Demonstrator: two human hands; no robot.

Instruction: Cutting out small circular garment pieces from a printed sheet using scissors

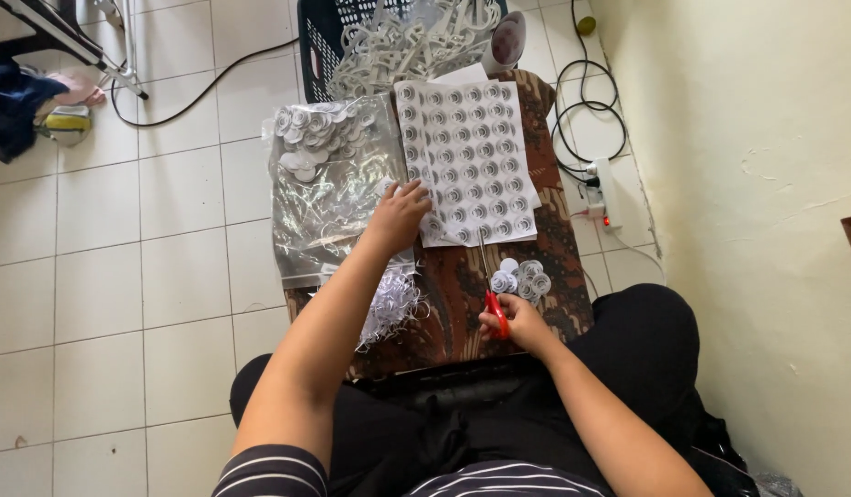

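While the left hand (400, 213) presses spread fingers on the printed sticker sheet's (470, 162) lower left corner to steady it, the right hand (520, 324) grips red-handled scissors (493, 294) (blades entering the sheet's lower edge). Cut round pieces (523, 279) lie at mid-frame, just beside the scissors.

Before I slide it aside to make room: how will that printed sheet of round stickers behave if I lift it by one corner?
The sheet looks thin and lies flat on the patterned cloth, so it would probably droop. It seems light; the left hand pins its edge with its fingers. The scissors in the right hand have started a cut, so it may tear there.
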